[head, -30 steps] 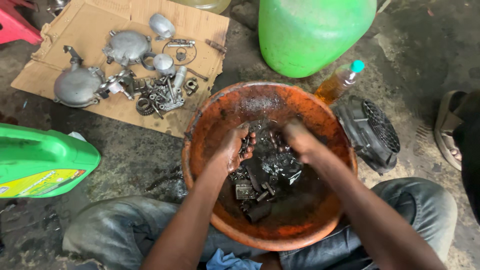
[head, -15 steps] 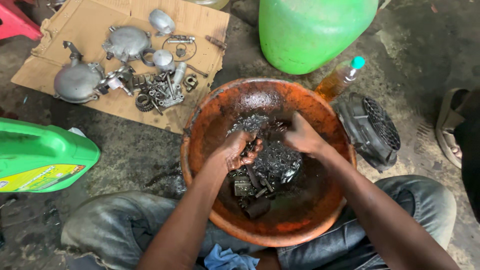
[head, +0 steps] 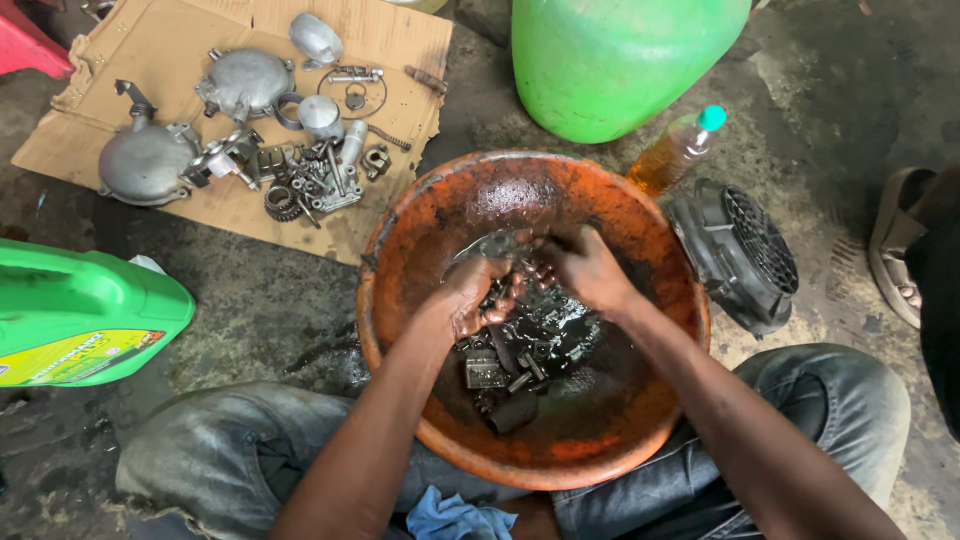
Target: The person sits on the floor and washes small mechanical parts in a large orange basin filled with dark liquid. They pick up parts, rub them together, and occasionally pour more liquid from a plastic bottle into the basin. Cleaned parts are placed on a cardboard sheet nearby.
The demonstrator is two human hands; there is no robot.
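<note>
Left hand: my left hand (head: 470, 292) is in the orange basin, fingers curled and closed around small dark oily metal parts (head: 497, 292).
Right hand: my right hand (head: 590, 268) is just beside the left one, fingers bent down into the black liquid; I cannot tell if it grips something or only rubs.
Change in the hands: half a second ago my right hand was a little more open and stretched to the left; now the two hands are closer together, almost touching at the fingertips.
Change in the liquid: the grey foam that I saw between my hands before is mostly gone, and the surface is dark and shiny.
Loose pieces: more metal pieces (head: 500, 375) lie in the bottom of the basin, below my hands, in the same place as before.
Basin: the orange basin (head: 420, 220) stands on the floor between my knees.
Near right: a black fan cover (head: 740, 255) lies just beside the rim, and a bottle of yellow liquid (head: 675, 152) leans behind it.
Far: a big green container (head: 620, 60) stands behind the basin.
Left: cardboard (head: 180, 40) carries clean grey engine parts (head: 245, 85); a green jug (head: 85, 310) lies nearer.
</note>
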